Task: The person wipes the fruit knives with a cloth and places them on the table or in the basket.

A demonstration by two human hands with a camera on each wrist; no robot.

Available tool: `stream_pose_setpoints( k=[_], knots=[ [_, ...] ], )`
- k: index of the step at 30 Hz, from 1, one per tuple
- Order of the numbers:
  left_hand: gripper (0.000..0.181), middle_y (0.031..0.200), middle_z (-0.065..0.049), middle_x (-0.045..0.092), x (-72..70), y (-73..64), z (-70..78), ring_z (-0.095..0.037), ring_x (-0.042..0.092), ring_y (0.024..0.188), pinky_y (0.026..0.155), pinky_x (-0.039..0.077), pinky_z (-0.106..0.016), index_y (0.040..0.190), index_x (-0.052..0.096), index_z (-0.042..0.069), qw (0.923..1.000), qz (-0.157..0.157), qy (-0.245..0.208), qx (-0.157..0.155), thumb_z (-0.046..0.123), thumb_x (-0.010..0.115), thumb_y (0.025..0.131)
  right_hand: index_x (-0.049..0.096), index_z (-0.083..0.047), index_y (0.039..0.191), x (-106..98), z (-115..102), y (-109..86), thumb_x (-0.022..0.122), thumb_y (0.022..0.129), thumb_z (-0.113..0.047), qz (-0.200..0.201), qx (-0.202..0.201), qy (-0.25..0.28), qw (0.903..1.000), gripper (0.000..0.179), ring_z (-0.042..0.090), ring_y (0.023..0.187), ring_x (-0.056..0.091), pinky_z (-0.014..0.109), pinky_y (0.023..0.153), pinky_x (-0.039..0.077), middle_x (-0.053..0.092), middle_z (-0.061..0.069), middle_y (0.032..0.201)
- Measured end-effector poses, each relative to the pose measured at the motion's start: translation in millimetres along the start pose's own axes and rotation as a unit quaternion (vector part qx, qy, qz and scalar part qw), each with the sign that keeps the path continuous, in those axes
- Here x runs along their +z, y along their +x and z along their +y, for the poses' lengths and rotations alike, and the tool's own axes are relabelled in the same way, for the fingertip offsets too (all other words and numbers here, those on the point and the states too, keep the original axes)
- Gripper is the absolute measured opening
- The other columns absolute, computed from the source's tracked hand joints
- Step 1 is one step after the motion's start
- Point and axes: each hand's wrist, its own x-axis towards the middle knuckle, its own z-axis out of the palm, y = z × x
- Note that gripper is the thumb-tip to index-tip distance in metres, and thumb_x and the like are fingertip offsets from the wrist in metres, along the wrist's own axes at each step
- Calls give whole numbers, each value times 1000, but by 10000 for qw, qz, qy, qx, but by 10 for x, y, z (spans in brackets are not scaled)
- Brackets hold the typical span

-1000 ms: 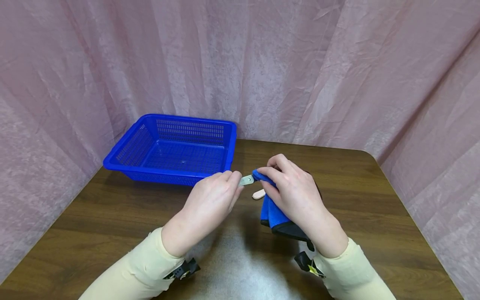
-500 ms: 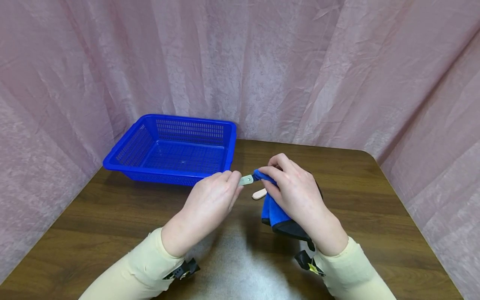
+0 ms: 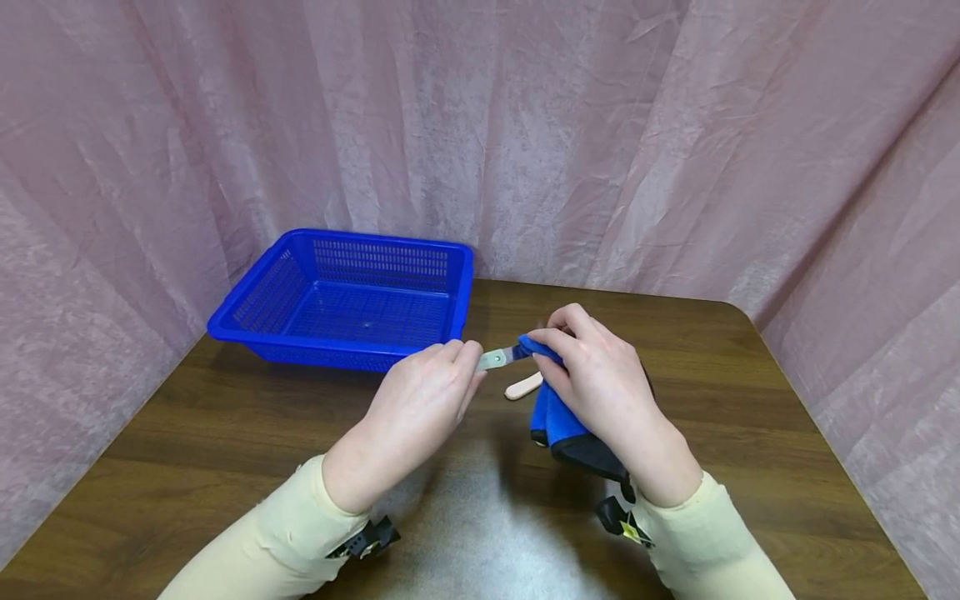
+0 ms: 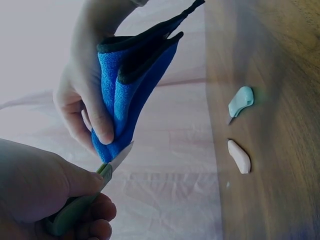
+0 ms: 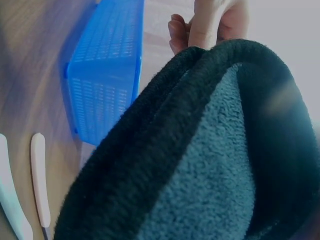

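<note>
My left hand [image 3: 420,400] grips the pale green handle of a small knife [image 3: 492,359]. A folded blue cloth [image 3: 558,421] with black edging hangs from my right hand [image 3: 607,379], pinched between thumb and fingers. In the left wrist view the cloth [image 4: 120,107] lies against the knife's blade [image 4: 122,155], whose tip shows past it. On the table under the right hand lies a pale pink handle [image 3: 522,387]; the left wrist view has this pink-handled knife [image 4: 240,157] beside a green-handled one [image 4: 241,104]. The cloth fills much of the right wrist view.
A blue plastic basket [image 3: 337,343] with slotted walls stands at the back left of the brown wooden table [image 3: 720,367]. Pink curtains [image 3: 525,142] hang behind the table and at its sides.
My right hand has slid slightly to the right with the cloth, and more of the blade shows between handle and cloth. The left hand stays put with the knife.
</note>
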Motion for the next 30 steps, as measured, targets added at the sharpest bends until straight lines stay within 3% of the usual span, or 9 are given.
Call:
stream_pose_setpoints(
  k=[30],
  knots=[
    [29, 73, -3, 50, -20, 6, -19, -25, 57, 62, 51, 47, -36, 93, 56, 4, 10000, 4, -14, -43, 13, 83, 100, 82, -9, 127, -43, 218, 11, 82, 99, -12, -174, 630, -41, 9979, 28, 28, 96, 70, 51, 75, 59, 66, 10, 121]
  ],
)
